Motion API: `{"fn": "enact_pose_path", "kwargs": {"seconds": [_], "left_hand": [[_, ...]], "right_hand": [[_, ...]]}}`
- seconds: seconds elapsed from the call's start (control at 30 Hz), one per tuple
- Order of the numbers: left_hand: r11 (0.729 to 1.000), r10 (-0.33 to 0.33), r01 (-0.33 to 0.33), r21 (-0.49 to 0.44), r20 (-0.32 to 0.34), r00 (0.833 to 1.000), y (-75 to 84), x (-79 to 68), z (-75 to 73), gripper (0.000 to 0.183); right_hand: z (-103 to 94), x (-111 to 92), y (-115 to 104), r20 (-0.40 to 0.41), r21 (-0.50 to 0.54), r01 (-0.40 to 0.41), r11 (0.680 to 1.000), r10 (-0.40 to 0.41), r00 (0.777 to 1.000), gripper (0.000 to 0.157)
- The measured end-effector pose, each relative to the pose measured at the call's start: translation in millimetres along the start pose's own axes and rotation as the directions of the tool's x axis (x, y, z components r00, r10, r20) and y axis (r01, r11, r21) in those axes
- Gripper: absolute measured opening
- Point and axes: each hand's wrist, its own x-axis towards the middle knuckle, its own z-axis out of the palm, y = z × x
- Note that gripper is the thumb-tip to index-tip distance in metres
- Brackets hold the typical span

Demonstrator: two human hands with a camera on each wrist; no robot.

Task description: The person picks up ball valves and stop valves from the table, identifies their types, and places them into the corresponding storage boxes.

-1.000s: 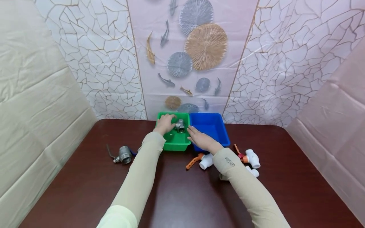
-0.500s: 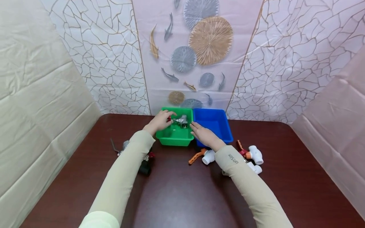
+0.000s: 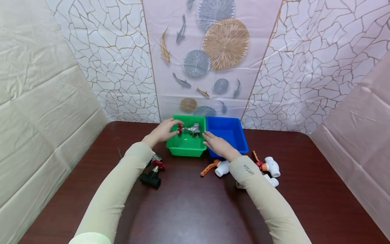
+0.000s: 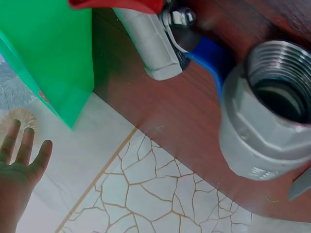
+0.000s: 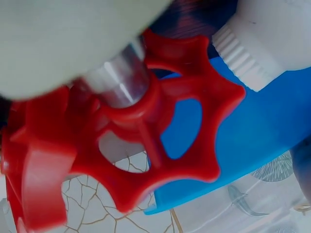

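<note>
In the head view, a metal valve (image 3: 195,130) with a red handwheel (image 3: 180,129) lies in the green tray (image 3: 186,152). My left hand (image 3: 161,131) is over that tray's left side, its fingertips beside the handwheel and nothing in its grasp. Spread fingers of the same hand (image 4: 22,170) show in the left wrist view. My right hand (image 3: 220,145) has straight fingers that reach to where the green tray meets the blue tray (image 3: 242,139). A large red handwheel (image 5: 194,160) fills the right wrist view, which hides the right hand.
Left on the brown table (image 3: 189,203) lies a black valve (image 3: 150,178) with a red handwheel, by metal valves partly behind the sleeve. A white valve (image 3: 223,168) with orange handle lies before the blue tray. More white valves (image 3: 272,166) are at right.
My left hand has drawn back leftward from the metal valve in the green tray, baring its red handwheel. The right hand has stayed by the trays. The head view has shifted slightly.
</note>
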Motion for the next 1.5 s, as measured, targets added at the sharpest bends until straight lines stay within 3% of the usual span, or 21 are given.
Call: {"fn": "enact_pose_path", "kwargs": {"seconds": [0.37,0.77,1.13,1.33,1.5], "left_hand": [[0.998,0.049,-0.048,0.028,-0.03,0.998,0.1,-17.8,-5.6,0.039],[0.998,0.03,-0.029,0.061,-0.024,0.999,-3.7,-39.4,-10.2,0.039],[0.997,0.046,-0.046,0.064,-0.007,0.999,-11.9,-65.4,-11.7,0.038],[0.996,0.07,-0.067,0.061,-0.04,0.997,-18.4,-75.7,-8.4,0.037],[0.995,0.093,-0.09,0.049,-0.07,0.993,-23.6,-89.6,-9.6,0.036]], "right_hand": [[-0.5,0,-4,-0.032,-0.028,0.012,1.0,-0.013,0.999,0.048],[-2.6,-5,-10,-0.019,-0.048,0.012,0.999,-0.013,1.0,0.049],[4.3,-8,-22,-0.15,-0.105,0.009,0.994,-0.025,0.988,0.049],[4.9,-12,-32,-0.208,-0.108,-0.02,0.994,-0.003,0.978,0.045],[5.6,-17,-51,-0.27,-0.093,0.036,0.995,-0.06,0.961,0.043]]}}
